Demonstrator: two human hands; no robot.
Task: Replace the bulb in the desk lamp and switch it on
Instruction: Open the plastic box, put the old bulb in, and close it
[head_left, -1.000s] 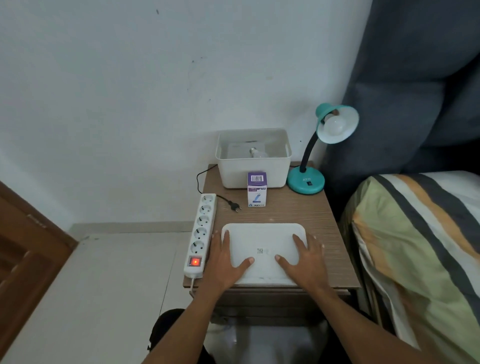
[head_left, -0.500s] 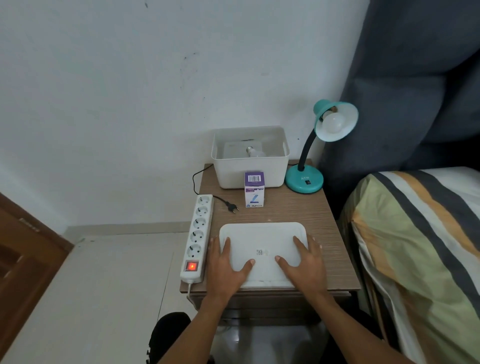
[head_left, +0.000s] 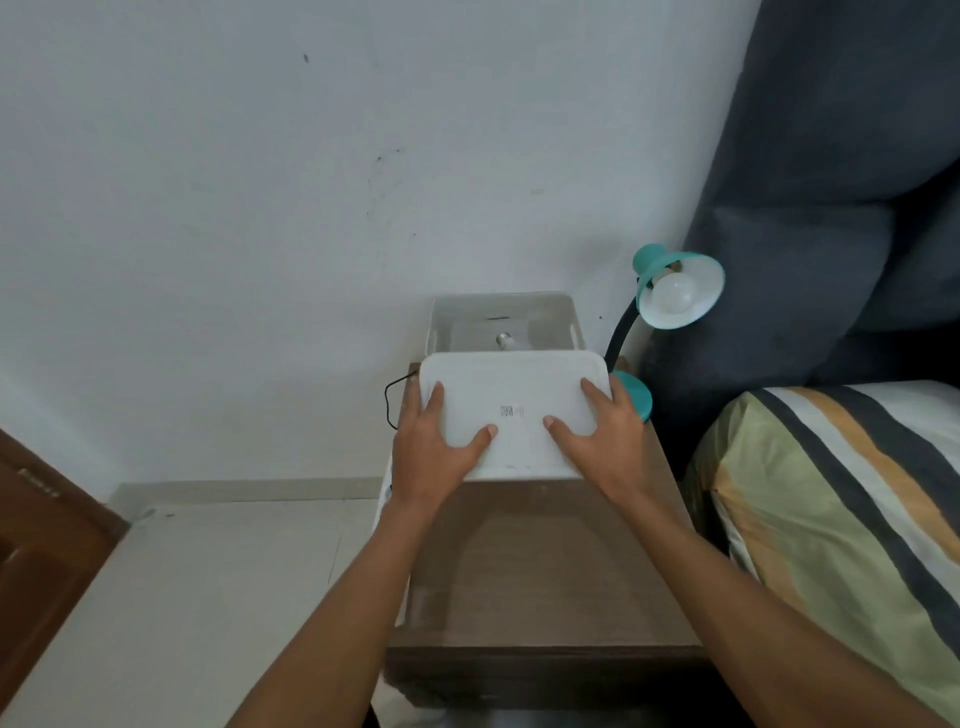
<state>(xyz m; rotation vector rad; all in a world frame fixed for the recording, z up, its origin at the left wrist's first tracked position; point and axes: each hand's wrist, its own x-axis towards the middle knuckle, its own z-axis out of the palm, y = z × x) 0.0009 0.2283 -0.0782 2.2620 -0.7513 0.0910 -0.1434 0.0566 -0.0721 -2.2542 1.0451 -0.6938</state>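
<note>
Gripping the white lid (head_left: 511, 410) by its two short ends, both hands held it up off the surface (head_left: 545, 566) — the left hand (head_left: 434, 447) had its thumb laid on top near the label and its fingers wrapped over the left edge, while the right hand (head_left: 605, 439) mirrored it, thumb on top and fingers curled round the right edge. The lid was tilted, its far edge raised toward the wall (head_left: 260, 208) and lying in front of the near rim of the white bin (head_left: 571, 325), so that it hid the bin's front wall. Whether lid and bin touched could not be told. Inside the open bin a loose bulb (head_left: 505, 340) lay with its metal base showing.

Just right of the bin stood the teal lamp (head_left: 678, 291); its round base was partly behind the right hand, its dark neck curved upward, and the shade faced the camera with a white bulb seated in it, unlit. A black cord (head_left: 392, 400) looped off the surface's left edge beside the left hand. The wooden surface below the forearms was brown. To the right lay a striped bed (head_left: 831, 519) under a dark grey headboard (head_left: 831, 182), and at lower left a brown door (head_left: 47, 545) met the pale floor (head_left: 208, 571).
</note>
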